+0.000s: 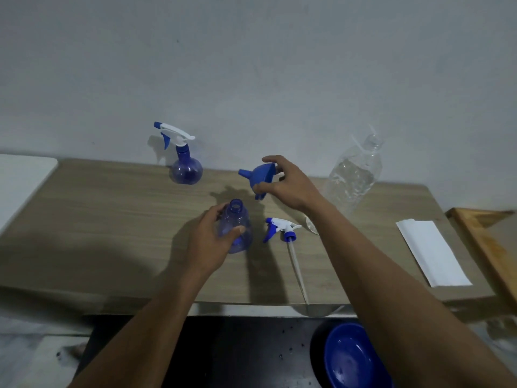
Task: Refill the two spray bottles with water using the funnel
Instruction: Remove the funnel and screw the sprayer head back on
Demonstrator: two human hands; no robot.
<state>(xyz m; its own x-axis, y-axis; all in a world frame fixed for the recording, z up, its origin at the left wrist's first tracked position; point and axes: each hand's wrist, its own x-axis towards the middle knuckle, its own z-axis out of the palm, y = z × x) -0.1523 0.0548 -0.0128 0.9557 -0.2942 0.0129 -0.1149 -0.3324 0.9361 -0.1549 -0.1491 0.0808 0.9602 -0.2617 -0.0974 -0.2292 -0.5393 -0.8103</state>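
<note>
Funnel up, nothing filled yet.
Your left grip (208, 242) wraps the uncapped bottle (236, 219) on the counter (112, 219); your right grip (291, 183) pinches the funnel (257, 177) near its mouth; the far bottle (186, 169) is capped.

The left hand (208, 242) grips an uncapped spray bottle (236, 228) upright on the wooden surface (112, 219); the right hand (291, 183) holds a blue funnel (258, 177) tilted above, beside a detached trigger head (281, 228)

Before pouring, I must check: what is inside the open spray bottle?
The open spray bottle looks empty, no funnel in it; the left hand covers its left side.
</note>
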